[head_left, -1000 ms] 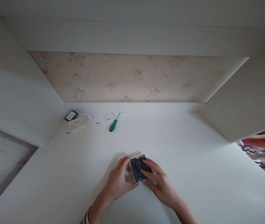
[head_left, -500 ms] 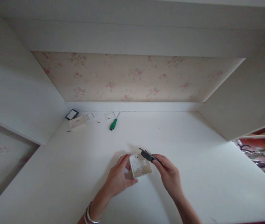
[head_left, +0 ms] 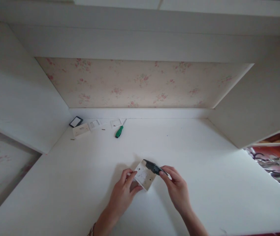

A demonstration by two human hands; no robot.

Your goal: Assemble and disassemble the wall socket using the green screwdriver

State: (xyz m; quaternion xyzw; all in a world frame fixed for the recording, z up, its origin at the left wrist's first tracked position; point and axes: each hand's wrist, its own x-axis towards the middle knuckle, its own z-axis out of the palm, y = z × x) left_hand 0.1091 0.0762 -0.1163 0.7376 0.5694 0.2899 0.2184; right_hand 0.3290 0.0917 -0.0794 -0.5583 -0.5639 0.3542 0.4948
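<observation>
Your left hand (head_left: pixel 121 190) gripped a square white plastic box (head_left: pixel 142 177), your right hand (head_left: pixel 178 189) a flat dark-grey plastic plate (head_left: pixel 152 167); both seemed light, stiff, best edge-held.

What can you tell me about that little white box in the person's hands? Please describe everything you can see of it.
The white box is shallow, squarish and plastic-looking, its open side facing up. Inside are small dark holes and raised markings too small to read. It sits askew, one corner towards the person, above the white tabletop; whether it rests there is unclear. The left hand grips its left side. A dark part covers its far right corner; contact is unclear.
</observation>
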